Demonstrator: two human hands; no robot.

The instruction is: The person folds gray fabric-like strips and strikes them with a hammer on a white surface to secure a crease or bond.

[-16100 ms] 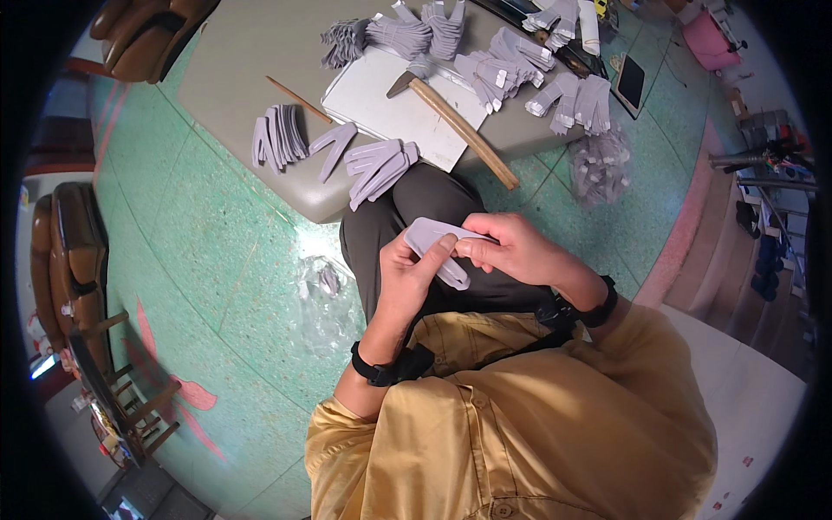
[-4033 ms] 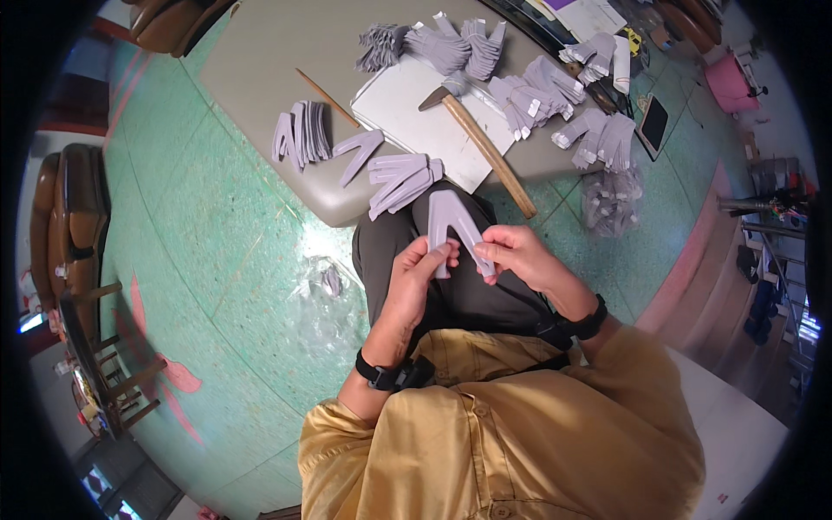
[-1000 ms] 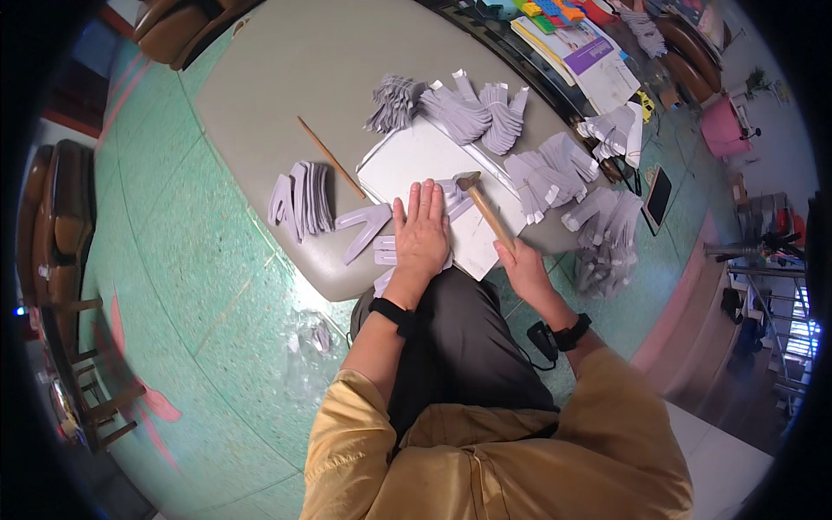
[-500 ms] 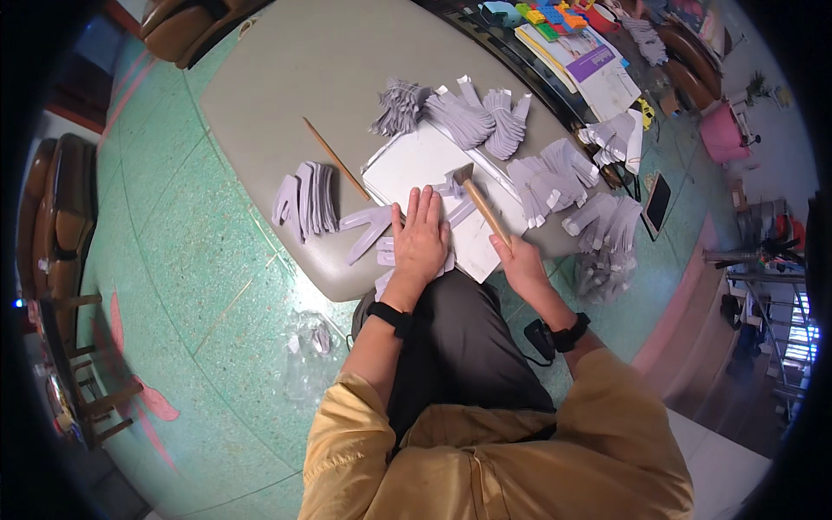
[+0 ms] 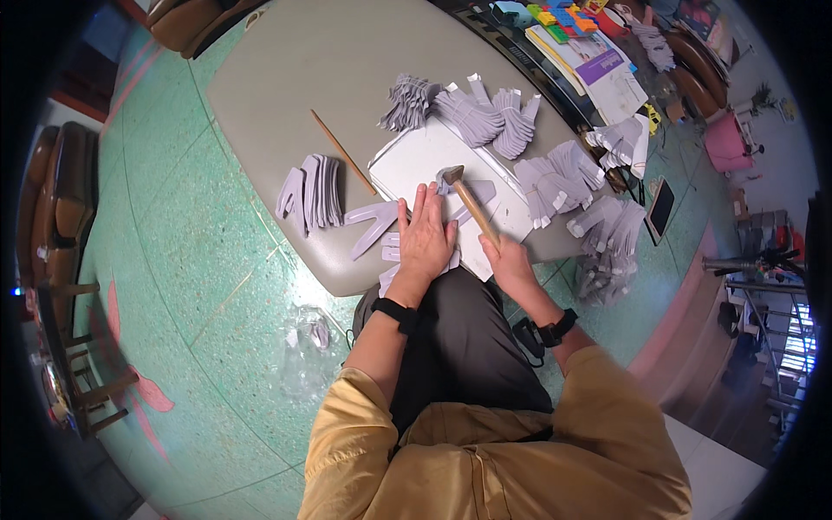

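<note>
I have the right hand (image 5: 511,264) clamped on the hammer (image 5: 474,211); left of it, the left hand (image 5: 422,243) lies flat, unclenched, over a grey piece (image 5: 480,195)

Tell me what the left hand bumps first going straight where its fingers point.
The left hand would probably meet the nearby hammer head first, though depth is unclear; otherwise, the grey bundles beyond the white board.

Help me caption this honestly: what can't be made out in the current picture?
All in the head view:
1. Part of the grey piece on the white board: hidden by the left hand and hammer.
2. The handle's end: covered by the right hand.
3. The count of fanned pieces: left hand covers some.
4. The brown armchair: cut off by the top edge.
</note>
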